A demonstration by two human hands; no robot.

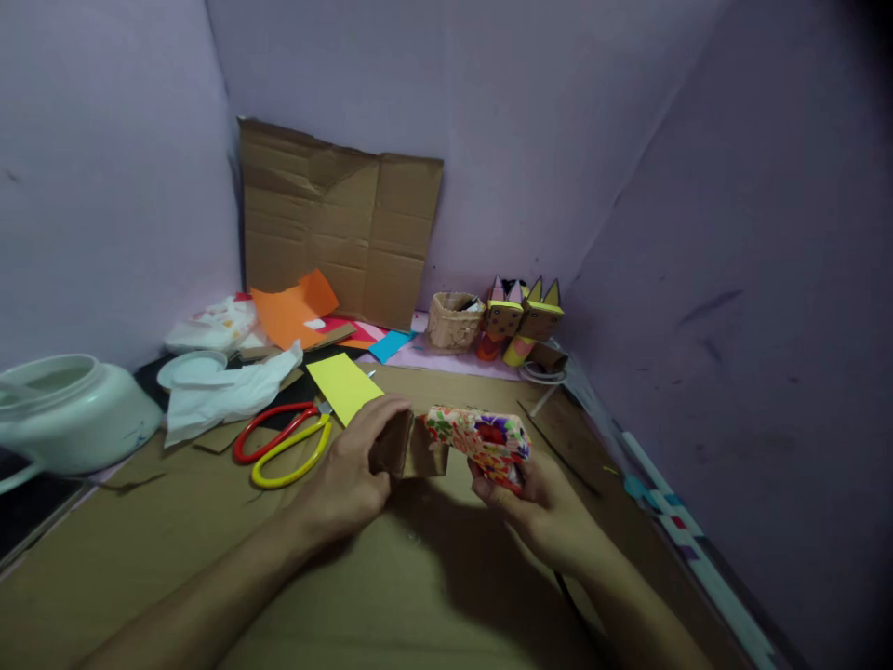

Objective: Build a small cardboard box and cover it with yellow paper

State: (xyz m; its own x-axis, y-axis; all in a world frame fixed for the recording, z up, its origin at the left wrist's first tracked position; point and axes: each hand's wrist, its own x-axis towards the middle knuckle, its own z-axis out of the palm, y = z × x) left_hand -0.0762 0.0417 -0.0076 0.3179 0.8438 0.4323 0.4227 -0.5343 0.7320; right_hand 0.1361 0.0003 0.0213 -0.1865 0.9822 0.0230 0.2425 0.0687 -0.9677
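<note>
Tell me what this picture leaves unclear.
All in the head view:
Floral glue gun: lower handle, covered by the right grip.
Folded cardboard piece: the part covered by the left grip.
Red-and-yellow-handled scissors: part of the blades, under the yellow paper.
White pot: left side, cut off by the picture's left edge.
Woven basket: contents too small and dark to name, partly behind its rim.

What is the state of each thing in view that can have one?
Floral glue gun: held in the right hand, power unclear
Cardboard piece: folded, held in the left hand
Scissors: lying, blades mostly hidden
Yellow paper: lying unfolded
White pot: uncovered
Small basket: upright, open
Cardboard sheet: upright, creased
</note>
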